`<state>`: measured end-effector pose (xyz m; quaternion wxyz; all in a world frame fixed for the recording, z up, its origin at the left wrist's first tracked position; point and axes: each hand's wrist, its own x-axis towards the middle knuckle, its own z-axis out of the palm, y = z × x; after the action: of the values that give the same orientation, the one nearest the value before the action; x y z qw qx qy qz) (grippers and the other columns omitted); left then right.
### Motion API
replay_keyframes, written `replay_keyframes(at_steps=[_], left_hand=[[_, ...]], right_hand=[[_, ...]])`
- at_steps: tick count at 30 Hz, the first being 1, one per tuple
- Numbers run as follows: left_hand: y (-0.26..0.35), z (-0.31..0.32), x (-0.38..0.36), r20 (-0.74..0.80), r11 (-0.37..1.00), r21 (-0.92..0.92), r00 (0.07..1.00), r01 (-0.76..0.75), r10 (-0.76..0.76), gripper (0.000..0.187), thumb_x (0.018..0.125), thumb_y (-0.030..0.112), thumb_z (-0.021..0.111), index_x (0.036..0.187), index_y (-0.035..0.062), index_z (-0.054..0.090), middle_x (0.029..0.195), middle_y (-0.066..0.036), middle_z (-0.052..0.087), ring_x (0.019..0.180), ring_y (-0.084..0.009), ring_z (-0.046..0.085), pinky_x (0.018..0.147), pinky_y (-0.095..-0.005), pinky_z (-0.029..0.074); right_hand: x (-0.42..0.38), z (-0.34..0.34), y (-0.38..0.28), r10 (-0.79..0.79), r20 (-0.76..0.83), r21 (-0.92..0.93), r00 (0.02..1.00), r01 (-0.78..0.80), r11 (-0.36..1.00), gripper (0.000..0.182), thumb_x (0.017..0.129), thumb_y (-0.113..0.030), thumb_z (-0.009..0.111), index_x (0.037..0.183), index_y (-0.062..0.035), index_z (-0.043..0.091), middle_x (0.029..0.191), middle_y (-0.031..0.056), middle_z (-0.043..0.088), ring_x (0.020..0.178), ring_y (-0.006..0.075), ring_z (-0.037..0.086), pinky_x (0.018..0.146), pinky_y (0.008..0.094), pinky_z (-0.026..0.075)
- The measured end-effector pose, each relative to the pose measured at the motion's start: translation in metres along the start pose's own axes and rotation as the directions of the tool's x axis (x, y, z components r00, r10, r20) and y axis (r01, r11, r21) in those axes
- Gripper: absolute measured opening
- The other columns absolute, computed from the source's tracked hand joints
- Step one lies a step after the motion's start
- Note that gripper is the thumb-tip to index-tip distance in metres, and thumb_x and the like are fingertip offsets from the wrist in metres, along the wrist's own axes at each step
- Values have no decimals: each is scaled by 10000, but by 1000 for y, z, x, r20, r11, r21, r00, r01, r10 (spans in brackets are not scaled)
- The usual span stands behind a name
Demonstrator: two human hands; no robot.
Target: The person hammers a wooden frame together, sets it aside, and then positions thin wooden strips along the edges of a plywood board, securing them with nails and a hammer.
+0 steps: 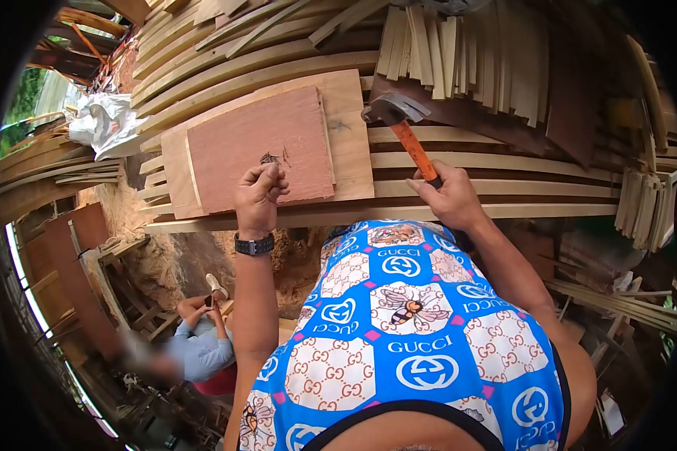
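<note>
My right hand (453, 197) is wrapped round the orange handle of a claw hammer (411, 143). The hammer's metal head points away from me, over the right edge of the boards. My left hand (261, 194), with a dark watch on its wrist, is closed in a pinch over the front part of a reddish plywood panel (241, 143). Whatever its fingers hold is too small to make out. Just beyond the fingertips is a small cluster of nails (271, 158). The reddish panel rests on a larger pale plywood board (351, 113).
Long wooden strips (496, 164) run side by side beneath the boards. A bundle of short slats (459, 52) lies at the back right, beside a dark brown panel (568, 113). A white sack (107, 124) is at the left. Below left, another person (203, 346) sits.
</note>
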<state>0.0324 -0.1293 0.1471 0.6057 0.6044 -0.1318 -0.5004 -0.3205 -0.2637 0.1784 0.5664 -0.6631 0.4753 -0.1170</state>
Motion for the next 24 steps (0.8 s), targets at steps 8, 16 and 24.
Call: replay_keyframes(at_steps=[8, 16, 24], left_hand=[[14, 45, 51, 11, 963, 179, 979, -202, 203, 192, 984, 93, 731, 1141, -18, 713, 1008, -114, 748, 836, -172, 727, 729, -276, 604], [23, 77, 127, 90, 743, 474, 866, -472, 492, 165, 959, 104, 760, 1064, -23, 775, 885, -52, 740, 723, -91, 645, 636, -228, 519], [11, 84, 141, 133, 712, 475, 842, -517, 523, 341, 926, 37, 740, 1245, -5, 626, 977, -79, 745, 884, -141, 698, 819, -276, 567]], right_hand=[[13, -4, -2, -79, 49, 41, 996, 77, 996, 271, 925, -222, 735, 911, 38, 662, 642, 100, 573, 585, 165, 520, 582, 356, 452], [11, -3, -4, -114, 66, 28, 991, 112, 993, 257, 941, -213, 751, 971, 30, 672, 703, 43, 591, 647, 93, 536, 587, 295, 453], [-4, -2, -7, -100, -65, 48, 993, 104, 993, 265, 929, -211, 736, 897, 38, 653, 633, 84, 571, 568, 136, 511, 553, 331, 439]])
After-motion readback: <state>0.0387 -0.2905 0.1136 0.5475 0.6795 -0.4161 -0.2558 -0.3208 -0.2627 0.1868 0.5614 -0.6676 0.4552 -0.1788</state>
